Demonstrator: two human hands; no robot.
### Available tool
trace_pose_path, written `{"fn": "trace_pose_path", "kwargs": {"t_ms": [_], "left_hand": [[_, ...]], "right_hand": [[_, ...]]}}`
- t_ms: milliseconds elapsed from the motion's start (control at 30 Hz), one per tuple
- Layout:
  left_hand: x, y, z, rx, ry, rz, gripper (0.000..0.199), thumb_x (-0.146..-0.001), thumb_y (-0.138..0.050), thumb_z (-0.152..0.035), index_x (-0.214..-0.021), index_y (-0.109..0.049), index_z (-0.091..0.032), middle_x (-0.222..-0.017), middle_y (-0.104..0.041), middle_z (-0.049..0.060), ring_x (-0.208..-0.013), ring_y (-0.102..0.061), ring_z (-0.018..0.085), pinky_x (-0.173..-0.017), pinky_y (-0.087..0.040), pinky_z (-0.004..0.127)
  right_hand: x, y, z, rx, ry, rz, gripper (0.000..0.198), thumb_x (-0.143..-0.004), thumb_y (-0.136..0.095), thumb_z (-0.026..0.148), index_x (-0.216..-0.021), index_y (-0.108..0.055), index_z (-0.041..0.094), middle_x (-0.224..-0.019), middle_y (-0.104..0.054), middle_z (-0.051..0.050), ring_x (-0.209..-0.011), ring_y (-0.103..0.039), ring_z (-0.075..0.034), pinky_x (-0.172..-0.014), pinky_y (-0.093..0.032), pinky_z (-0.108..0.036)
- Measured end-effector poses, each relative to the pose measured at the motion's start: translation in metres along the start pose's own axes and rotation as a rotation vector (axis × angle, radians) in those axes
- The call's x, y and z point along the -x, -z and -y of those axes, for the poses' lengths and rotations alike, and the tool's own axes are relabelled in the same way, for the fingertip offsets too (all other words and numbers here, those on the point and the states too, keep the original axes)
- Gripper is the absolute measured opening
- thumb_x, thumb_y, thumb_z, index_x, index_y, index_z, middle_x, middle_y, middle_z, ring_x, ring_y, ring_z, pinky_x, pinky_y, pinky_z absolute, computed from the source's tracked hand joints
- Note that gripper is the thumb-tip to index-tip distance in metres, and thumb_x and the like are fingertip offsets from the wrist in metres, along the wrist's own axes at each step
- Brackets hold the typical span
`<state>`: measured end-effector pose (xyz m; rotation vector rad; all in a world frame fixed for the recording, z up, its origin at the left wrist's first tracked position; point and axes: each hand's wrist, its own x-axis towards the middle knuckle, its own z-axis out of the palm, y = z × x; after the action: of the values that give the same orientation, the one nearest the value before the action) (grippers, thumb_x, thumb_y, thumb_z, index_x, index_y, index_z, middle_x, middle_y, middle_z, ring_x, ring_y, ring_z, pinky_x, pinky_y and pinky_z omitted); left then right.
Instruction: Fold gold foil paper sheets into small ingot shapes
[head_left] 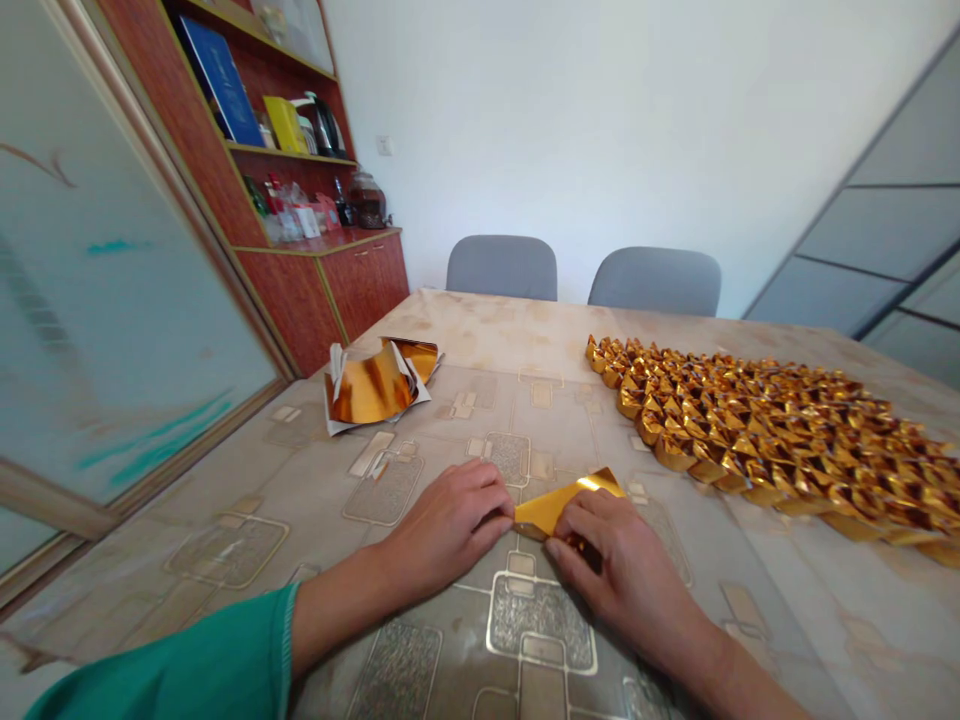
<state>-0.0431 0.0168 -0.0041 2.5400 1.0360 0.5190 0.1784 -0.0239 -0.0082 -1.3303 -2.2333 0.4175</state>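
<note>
A partly folded sheet of gold foil paper point(549, 505) lies between my hands, low over the patterned table cover. My left hand point(466, 520) pinches its left end, the fingers bent and pressed together. On the right part of the sheet, my right hand point(611, 545) is closed, with the thumb at the near edge and the fingers over the top. Part of the paper is hidden under the right fingers. Farther off on the left sits a stack of loose gold sheets point(373, 387) with white backs, curled upward.
Many folded gold paper pieces point(765, 430) stand in tight rows on the right of the table point(495, 335). Two grey chairs point(502, 265) are behind the far edge. A red wooden cabinet point(360, 285) stands at the back left, beside a sliding glass door point(127, 260).
</note>
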Motion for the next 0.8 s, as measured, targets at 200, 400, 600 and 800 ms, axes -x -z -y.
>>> {"fn": "trace_pose_path", "kwargs": {"t_ms": [200,400,600,800], "left_hand": [[-0.003,0.001,-0.003,-0.047,0.055,0.012,0.008,-0.091,-0.057,-0.025,-0.087,-0.060,-0.019,-0.091,-0.058,0.003,-0.091,-0.053,0.020,-0.079,-0.040,0.034],[-0.007,-0.001,0.001,-0.060,0.089,0.005,0.011,-0.091,-0.060,-0.028,-0.085,-0.061,-0.019,-0.093,-0.059,0.002,-0.092,-0.053,0.020,-0.078,-0.039,0.034],[-0.010,-0.005,0.000,-0.106,0.104,-0.020,0.012,-0.091,-0.058,-0.027,-0.083,-0.060,-0.018,-0.092,-0.058,0.003,-0.091,-0.052,0.020,-0.077,-0.039,0.034],[-0.013,-0.005,-0.001,-0.148,0.120,-0.034,0.015,-0.090,-0.059,-0.029,-0.080,-0.060,-0.018,-0.093,-0.057,0.003,-0.092,-0.052,0.021,-0.076,-0.038,0.034]], "right_hand": [[-0.005,-0.003,-0.005,-0.077,-0.033,-0.018,0.022,-0.088,-0.054,0.017,-0.067,-0.050,0.020,-0.073,-0.058,-0.001,-0.072,-0.053,-0.018,-0.066,-0.034,-0.029],[-0.007,-0.006,-0.002,-0.036,-0.083,-0.029,0.023,-0.088,-0.051,0.016,-0.065,-0.048,0.020,-0.073,-0.056,-0.002,-0.071,-0.052,-0.018,-0.064,-0.033,-0.029],[-0.007,-0.008,0.000,0.081,-0.090,-0.043,0.022,-0.087,-0.052,0.014,-0.067,-0.051,0.020,-0.074,-0.055,-0.003,-0.071,-0.051,-0.019,-0.065,-0.034,-0.030],[-0.009,-0.010,-0.004,0.159,-0.086,-0.047,0.018,-0.082,-0.057,0.011,-0.067,-0.053,0.020,-0.075,-0.056,-0.003,-0.071,-0.051,-0.019,-0.066,-0.035,-0.030]]}}
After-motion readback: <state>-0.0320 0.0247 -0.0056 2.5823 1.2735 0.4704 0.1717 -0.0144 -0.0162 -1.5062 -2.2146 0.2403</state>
